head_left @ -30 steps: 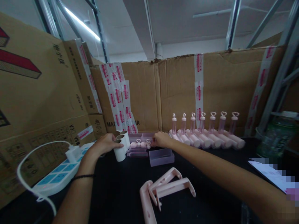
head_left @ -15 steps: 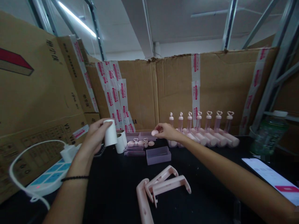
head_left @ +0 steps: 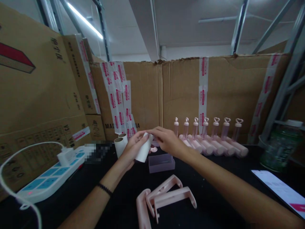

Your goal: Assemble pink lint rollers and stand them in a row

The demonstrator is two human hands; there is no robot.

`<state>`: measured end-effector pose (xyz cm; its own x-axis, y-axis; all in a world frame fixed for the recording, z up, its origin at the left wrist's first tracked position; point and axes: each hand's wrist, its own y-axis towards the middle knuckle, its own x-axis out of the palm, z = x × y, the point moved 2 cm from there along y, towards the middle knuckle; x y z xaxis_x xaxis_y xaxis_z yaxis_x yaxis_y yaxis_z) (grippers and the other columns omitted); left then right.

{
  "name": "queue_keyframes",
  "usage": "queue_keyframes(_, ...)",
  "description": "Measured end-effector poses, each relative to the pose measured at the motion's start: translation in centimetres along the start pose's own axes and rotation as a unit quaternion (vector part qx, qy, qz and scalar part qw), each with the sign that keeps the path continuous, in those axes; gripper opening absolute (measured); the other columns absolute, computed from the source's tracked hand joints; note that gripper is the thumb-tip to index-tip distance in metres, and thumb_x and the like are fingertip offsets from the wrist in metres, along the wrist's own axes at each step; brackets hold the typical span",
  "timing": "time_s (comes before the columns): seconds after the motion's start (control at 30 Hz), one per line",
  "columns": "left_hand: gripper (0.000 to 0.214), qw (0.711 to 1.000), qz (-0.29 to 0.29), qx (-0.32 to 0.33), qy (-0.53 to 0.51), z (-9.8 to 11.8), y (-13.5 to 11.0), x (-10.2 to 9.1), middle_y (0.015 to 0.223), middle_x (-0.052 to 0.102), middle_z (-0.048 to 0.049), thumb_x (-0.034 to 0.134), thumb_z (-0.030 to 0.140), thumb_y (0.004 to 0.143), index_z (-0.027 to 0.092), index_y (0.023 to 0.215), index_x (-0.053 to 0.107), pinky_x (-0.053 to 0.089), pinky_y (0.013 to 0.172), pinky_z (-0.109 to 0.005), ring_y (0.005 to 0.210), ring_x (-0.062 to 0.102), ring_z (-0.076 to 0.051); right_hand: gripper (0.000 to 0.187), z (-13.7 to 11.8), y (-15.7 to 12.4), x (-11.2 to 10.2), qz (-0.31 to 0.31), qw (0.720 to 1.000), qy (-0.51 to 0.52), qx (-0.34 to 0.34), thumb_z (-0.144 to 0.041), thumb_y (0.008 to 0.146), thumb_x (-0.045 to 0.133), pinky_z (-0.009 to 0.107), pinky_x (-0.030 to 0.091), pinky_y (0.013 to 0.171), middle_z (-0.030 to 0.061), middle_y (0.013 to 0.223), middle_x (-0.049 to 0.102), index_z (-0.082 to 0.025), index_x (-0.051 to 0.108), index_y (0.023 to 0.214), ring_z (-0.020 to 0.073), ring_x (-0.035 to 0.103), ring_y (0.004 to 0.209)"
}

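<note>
My left hand is wrapped round a white lint roll, which tilts with its upper end to the right. At that upper end is my right hand, its fingers bent together and touching the roll's rim. The pink round cap pinched in the earlier view is hidden behind these fingers. More white rolls with brown cores stand just left of my left hand. Below the hands sits a translucent purple box, with a pink disc behind it.
Pink handle pieces lie nearer to me. Pink cylinders and clear tubes with heart-shaped loops line the back right. A phone and bottle are at right, a power strip at left. Cardboard walls the back.
My left hand has carried the lint roll rightward and tilted it. My right hand has moved slightly left from the row of discs, and both hands now meet at the roll's upper end.
</note>
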<state>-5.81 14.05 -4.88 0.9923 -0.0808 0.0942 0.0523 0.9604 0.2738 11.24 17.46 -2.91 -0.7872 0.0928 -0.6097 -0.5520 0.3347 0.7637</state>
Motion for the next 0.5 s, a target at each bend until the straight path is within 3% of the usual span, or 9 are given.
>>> queue_keyframes(0.1,0.051,1.0,0.019,0.006,-0.015,-0.4,0.1,-0.1,0.081,0.071,-0.0037,0.081,0.046,0.077,0.017,0.115,0.062,0.057,0.051,-0.026,0.054,0.067,-0.015,0.045,-0.5,-0.2,0.4,-0.004,0.999,0.03,0.023,-0.005,0.092,0.05,0.031,0.052,0.095,0.0081,0.119,0.072,-0.02,0.062,0.132,0.018,0.069,0.107)
queue_keyframes(0.3,0.049,0.998,0.042,0.038,-0.012,-0.6,-0.1,0.0,0.08,0.071,-0.0052,0.082,0.046,0.074,0.018,0.111,0.067,0.055,0.048,-0.026,0.055,0.067,-0.017,0.024,-1.0,0.0,0.2,0.032,0.985,0.126,0.109,-0.013,0.09,0.053,0.03,0.054,0.089,0.0043,0.101,0.077,-0.018,0.071,0.105,0.0173,0.071,0.096)
queue_keyframes(0.4,0.048,0.997,0.056,0.052,-0.022,-0.5,0.1,-0.1,0.081,0.07,-0.0046,0.081,0.045,0.074,0.02,0.112,0.067,0.054,0.046,-0.026,0.056,0.067,-0.017,0.027,0.4,0.2,0.3,0.004,0.976,0.183,0.122,-0.017,0.093,0.053,0.032,0.053,0.095,0.0066,0.114,0.075,-0.018,0.068,0.115,0.0178,0.07,0.106)
queue_keyframes(0.5,0.047,0.989,0.115,0.069,-0.068,-0.7,0.6,-0.9,0.087,0.071,-0.0045,0.079,0.045,0.075,0.022,0.113,0.063,0.055,0.047,-0.027,0.061,0.069,-0.019,0.037,3.0,0.1,0.7,-0.043,0.984,0.094,0.146,-0.021,0.099,0.046,0.032,0.052,0.099,0.011,0.133,0.067,-0.019,0.059,0.134,0.0171,0.066,0.118)
